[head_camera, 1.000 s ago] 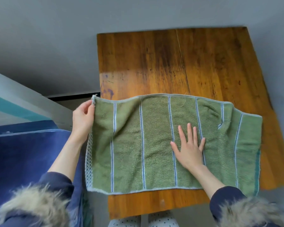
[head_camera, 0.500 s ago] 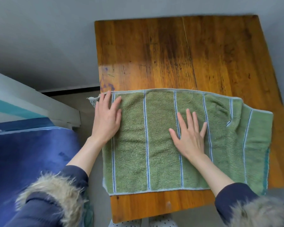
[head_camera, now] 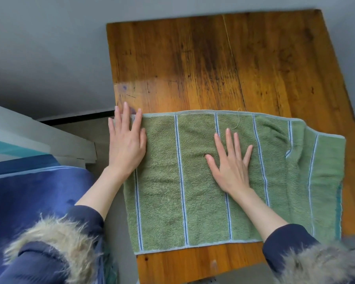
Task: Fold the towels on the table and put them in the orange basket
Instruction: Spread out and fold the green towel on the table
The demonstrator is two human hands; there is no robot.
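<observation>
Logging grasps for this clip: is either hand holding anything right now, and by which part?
Nothing is held. The left hand lies flat on the green towel's left edge, the right hand flat on its middle; no grip.

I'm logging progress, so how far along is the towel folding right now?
Done: the green towel lies on the wooden table, apparently doubled over once. In hand: the left hand presses its left end and the right hand its middle, both flat. Left: further folds and the basket, which is not in view.
</observation>
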